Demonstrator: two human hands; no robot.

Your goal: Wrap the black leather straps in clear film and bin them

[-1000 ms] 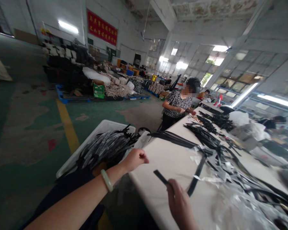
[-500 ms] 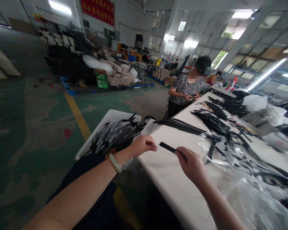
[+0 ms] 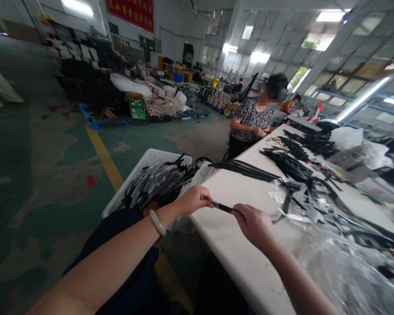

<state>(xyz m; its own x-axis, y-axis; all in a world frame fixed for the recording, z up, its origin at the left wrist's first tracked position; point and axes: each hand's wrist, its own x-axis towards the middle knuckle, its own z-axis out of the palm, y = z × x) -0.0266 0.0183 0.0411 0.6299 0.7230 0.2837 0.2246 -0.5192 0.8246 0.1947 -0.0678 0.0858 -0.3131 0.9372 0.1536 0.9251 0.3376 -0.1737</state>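
Worktable (image 3: 230, 245), black strip (image 3: 222, 207) (both hands (image 3: 193, 200) (image 3: 254, 227))

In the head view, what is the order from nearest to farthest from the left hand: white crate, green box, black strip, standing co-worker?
From the left hand:
1. Black strip, at its fingertips, to the right.
2. White crate, just beyond it, to the left, beside the table.
3. Standing co-worker, ahead, at the table's side.
4. Green box, far back, on a pallet.

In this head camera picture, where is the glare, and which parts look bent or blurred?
In the head view, the tube light glares, the white table edge looks bent by the wide lens, the plastic sheeting at lower right is blurred, and the black strip stays fairly sharp.
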